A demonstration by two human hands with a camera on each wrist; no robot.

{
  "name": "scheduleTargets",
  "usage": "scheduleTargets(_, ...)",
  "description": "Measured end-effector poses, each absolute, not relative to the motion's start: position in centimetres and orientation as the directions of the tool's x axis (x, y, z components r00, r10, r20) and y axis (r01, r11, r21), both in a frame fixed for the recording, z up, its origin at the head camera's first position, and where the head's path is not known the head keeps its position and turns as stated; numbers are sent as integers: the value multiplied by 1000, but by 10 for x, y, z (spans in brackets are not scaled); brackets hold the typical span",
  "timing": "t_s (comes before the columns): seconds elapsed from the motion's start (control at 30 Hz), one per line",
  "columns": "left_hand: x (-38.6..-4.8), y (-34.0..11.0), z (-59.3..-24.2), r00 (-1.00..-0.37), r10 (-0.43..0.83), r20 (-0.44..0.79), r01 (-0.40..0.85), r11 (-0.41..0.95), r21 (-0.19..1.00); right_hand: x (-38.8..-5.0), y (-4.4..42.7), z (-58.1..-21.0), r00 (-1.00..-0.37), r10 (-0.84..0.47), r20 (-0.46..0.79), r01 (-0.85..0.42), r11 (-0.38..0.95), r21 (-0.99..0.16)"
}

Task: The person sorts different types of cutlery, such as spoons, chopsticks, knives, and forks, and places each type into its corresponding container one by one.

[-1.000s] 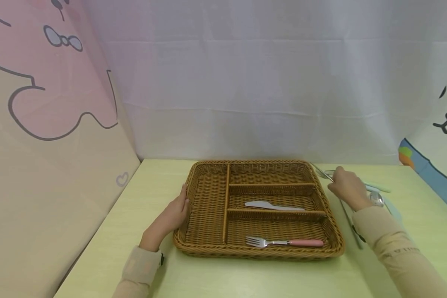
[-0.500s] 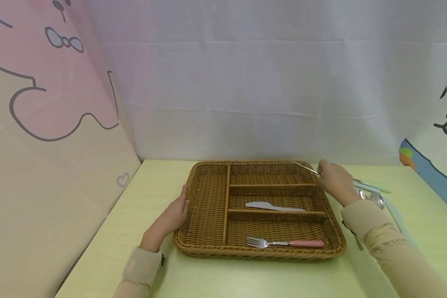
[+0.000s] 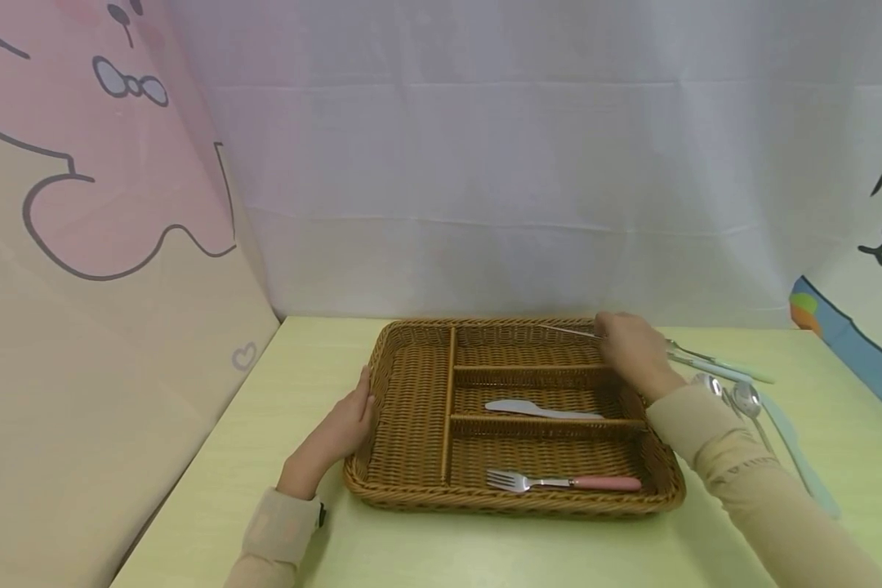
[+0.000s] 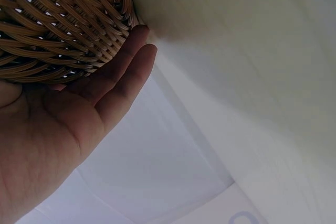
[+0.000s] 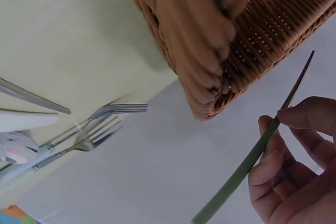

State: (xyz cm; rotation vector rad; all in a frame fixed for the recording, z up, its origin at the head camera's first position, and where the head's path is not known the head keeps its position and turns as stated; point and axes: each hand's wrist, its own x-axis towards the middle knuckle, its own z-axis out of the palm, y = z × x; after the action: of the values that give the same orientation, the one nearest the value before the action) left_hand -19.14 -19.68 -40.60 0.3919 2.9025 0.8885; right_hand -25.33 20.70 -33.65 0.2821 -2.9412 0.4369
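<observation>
A brown wicker cutlery tray [image 3: 412, 496] with divided compartments stands on the table. My left hand [image 3: 338, 425] rests against its left side; in the left wrist view the left fingers [image 4: 123, 80] lie straight along the outer weave. Above the tray's back right corner, my right hand [image 3: 632, 351] pinches a chopstick [image 5: 236, 177] with a green handle and a thin tapered end, between thumb and fingers. The chopstick's tip points left over the rear compartment. A white knife [image 3: 522, 406] lies in the middle compartment, and a pink-handled fork [image 3: 603, 483] in the front one.
Right of the tray lie two spoons [image 3: 746, 398], a pale green knife [image 3: 801, 457] and forks [image 5: 118, 109] with light handles. My right sleeve covers part of that area. A white cloth [image 3: 485, 163] hangs behind the table, with printed cloths at both sides.
My right hand has moved left with the chopstick, from beside the tray to over its back right corner. My left hand stays on the tray's left side.
</observation>
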Motion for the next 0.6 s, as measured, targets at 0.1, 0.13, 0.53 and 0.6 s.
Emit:
scheduleTargets(0.1,-192,-197,-406,-964,266,-3,218,798,561,-255,202,-338,-962,-181,206,-230,941,-249)
scheduleTargets(0.13,-192,-196,-406,-964,266,-4,218,797,563,-256,201,-338,-958,-190,213,-239,941,-239)
scheduleTargets(0.53,-192,-196,-405,-964,264,-7,214,795,567,-263,187,-340,-924,-273,268,-326,929,-177)
scheduleTargets(0.6,-191,-197,-405,-965,264,-5,214,792,572,-265,183,-341,-920,-285,267,-336,927,-169)
